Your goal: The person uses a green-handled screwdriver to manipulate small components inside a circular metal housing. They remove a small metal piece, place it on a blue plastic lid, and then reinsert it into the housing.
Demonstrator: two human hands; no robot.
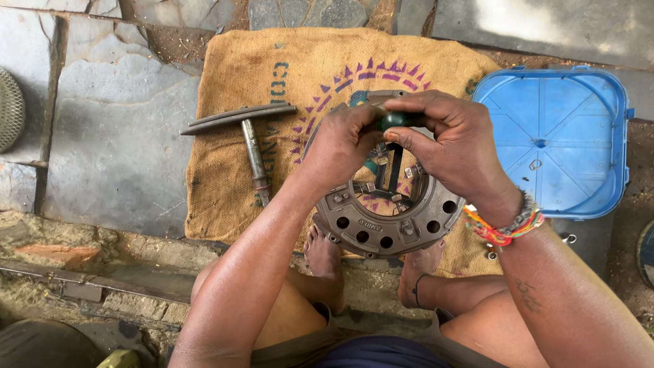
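Both hands are on a green-handled screwdriver: left hand [340,146] closed around the shaft side, right hand [449,146] wrapped over the green handle [394,120], tip down inside the clutch pressure plate [388,221]. The plate sits on a burlap sack [272,82], just past the bare feet. Looks mid-job to me: bolts scattered, T-handle wrench [248,133] lying aside, blue lid [558,136] further right.
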